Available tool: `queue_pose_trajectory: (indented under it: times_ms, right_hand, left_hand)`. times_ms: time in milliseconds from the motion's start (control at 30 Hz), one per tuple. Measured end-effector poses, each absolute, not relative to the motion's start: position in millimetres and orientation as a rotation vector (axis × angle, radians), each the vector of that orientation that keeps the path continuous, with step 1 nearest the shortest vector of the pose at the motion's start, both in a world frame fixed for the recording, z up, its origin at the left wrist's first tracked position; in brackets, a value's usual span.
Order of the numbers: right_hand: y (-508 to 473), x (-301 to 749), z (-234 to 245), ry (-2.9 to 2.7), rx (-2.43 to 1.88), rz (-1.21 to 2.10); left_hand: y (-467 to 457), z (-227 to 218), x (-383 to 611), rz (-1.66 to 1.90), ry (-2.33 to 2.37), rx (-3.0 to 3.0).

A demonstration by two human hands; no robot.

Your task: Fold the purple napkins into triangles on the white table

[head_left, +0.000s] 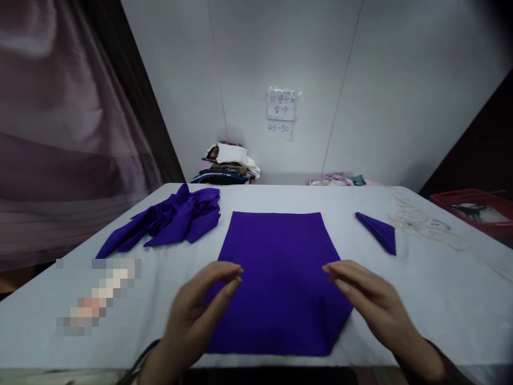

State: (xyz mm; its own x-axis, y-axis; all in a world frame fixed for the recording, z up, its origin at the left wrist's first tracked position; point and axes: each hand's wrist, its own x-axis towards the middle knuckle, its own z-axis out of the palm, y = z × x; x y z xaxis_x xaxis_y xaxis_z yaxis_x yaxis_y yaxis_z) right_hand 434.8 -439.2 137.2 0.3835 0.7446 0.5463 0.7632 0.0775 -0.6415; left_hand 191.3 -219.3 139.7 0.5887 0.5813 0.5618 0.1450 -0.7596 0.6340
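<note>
A purple cloth napkin (276,267) lies spread on the table in front of me, its lower right corner slanting or turned under. Above its left side is my left hand (200,305), fingers curved, with a small gap between thumb and fingertips. My right hand (372,299) mirrors it over the right edge, thumb and fingers slightly apart. Nothing shows in either hand, and whether they touch the fabric is unclear. At the left lies a crumpled heap of purple cloths (180,219). A narrow folded purple napkin (379,232) rests at the right.
The white-covered table (272,198) reaches back towards a pale wall. Behind it are a stack of folded clothes (226,166) and a lower cloth pile (334,179). A red basket (473,206) stands beyond the right edge; a pinkish curtain (76,133) hangs left. A pixelated patch covers the left tabletop.
</note>
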Motion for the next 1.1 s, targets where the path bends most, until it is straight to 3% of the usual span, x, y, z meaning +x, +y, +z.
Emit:
queue_pose_trajectory:
  times_ms: [200,333,700,1100]
  right_hand:
    - [-439.2,444.5,28.7,-1.440,-1.898,-0.046]
    - [-458.5,437.1,-4.6,-1.520,-2.006,0.007]
    - [-493.7,460.3,-31.2,-1.106,-2.208,-0.111]
    - [-484.6,486.0,-27.6,-0.460,-2.007,0.230]
  left_hand:
    - [-206.2,1.3,203.1,0.797,0.569,2.599]
    - [-208.7,-45.0,186.1,0.700,0.384,2.818]
    - [-197.0,-37.9,162.0,0.647,0.244,2.948]
    - [-168.9,-49.4,130.2,0.680,0.479,2.935]
